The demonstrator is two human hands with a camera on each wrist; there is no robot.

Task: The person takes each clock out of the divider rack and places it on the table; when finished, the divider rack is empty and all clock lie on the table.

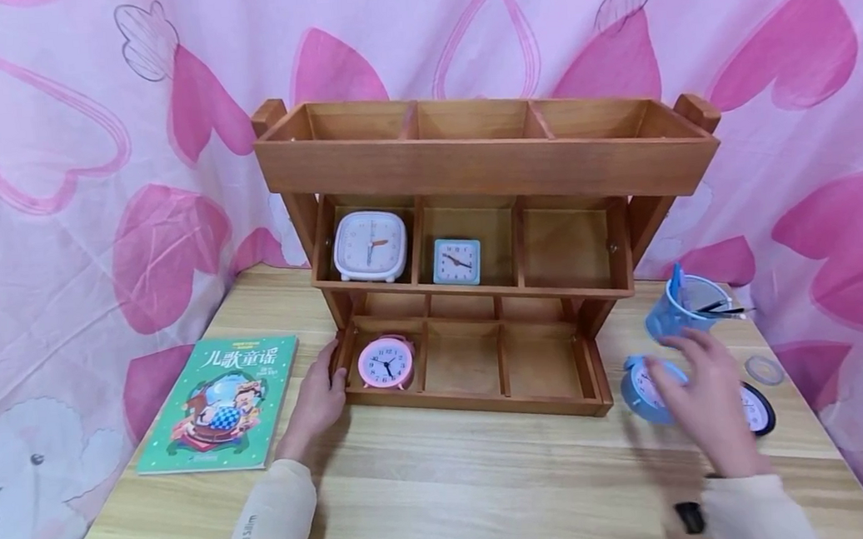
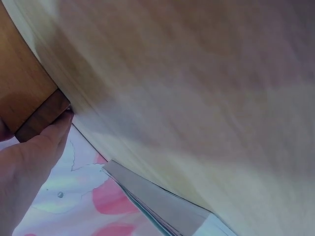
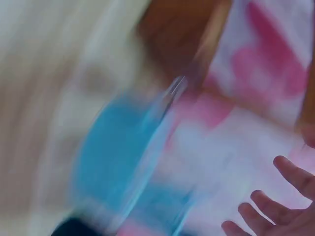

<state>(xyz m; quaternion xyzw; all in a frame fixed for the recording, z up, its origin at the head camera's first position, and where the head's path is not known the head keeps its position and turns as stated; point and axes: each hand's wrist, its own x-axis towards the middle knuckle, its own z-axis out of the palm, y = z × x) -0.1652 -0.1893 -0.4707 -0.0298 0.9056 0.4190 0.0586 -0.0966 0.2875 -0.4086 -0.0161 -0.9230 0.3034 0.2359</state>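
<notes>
Hands are apart: the left hand [image 1: 313,409] grips the lower left end of the rack [image 1: 485,170]; the right hand [image 1: 714,408], fingers spread and holding nothing, hovers by the blue clock [image 1: 640,405] on the bench [image 1: 508,498]. That clock looks light, rigid, probably slick, its face perhaps fragile; its round sides seem the best hold.

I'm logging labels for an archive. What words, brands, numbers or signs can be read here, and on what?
"儿歌童谣": green book; its smaller print is unreadable.
"Lets", next word unclear: left sleeve.
Numerals too small or blurred to quote surely: pink clock, white clock, square clock, blue clock, black-rimmed clock.
</notes>
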